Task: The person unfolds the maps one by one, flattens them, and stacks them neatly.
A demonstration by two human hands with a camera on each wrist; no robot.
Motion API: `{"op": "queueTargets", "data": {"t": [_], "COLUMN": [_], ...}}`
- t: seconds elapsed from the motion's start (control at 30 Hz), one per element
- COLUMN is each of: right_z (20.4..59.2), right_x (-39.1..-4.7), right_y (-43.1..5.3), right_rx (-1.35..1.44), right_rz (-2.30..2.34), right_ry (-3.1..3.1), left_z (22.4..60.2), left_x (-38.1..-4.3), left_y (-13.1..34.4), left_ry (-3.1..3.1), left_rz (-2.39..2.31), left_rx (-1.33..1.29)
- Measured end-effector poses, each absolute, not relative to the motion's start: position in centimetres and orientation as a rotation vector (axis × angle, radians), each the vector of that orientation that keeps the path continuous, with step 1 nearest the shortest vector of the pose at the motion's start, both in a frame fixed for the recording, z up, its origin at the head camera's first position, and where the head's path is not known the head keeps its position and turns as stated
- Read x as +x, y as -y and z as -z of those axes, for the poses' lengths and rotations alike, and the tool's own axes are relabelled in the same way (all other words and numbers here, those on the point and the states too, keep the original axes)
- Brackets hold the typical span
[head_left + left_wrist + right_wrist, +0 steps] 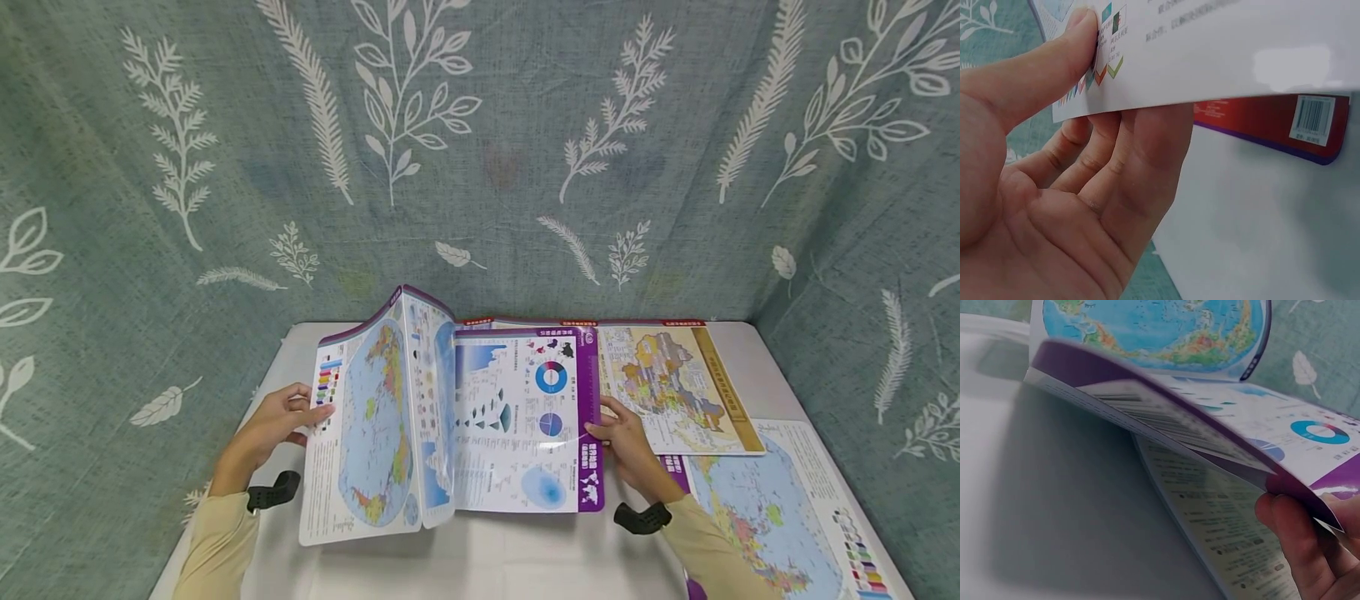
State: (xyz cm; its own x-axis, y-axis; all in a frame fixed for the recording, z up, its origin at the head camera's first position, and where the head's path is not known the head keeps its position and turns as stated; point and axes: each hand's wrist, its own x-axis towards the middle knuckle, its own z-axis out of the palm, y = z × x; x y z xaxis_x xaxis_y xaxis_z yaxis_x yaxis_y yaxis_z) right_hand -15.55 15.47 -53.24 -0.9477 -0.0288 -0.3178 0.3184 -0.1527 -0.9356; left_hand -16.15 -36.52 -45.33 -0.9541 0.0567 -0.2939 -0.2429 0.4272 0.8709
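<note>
A folding world map with a purple border hangs partly unfolded between both hands, its creased panels standing up at the middle. My left hand pinches the left edge, thumb on the printed face and fingers behind, as the left wrist view shows. At the opposite side my right hand pinches the purple edge between thumb and fingers. In the right wrist view the purple cover strip sags toward the white table. Blue charts and a ring diagram fill the right panel; an oval world map fills the left one.
A tan map of China lies behind my right hand. Partly beneath it, a second world map is spread on the right of the white table. Leaf-patterned green cloth surrounds the table. Under the lifted sheet shows a red cover with a barcode.
</note>
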Motion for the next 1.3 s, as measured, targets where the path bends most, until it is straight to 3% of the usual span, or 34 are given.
{"op": "queueTargets", "data": {"t": [1.3], "right_z": [52.0], "right_x": [-16.9], "right_y": [-19.8], "right_rx": [0.334], "right_rz": [2.097], "right_ry": [-2.026], "left_z": [45.0], "left_x": [-17.3], "left_y": [35.8], "left_ry": [-2.419], "left_rz": [-1.58], "left_rx": [-0.152]}}
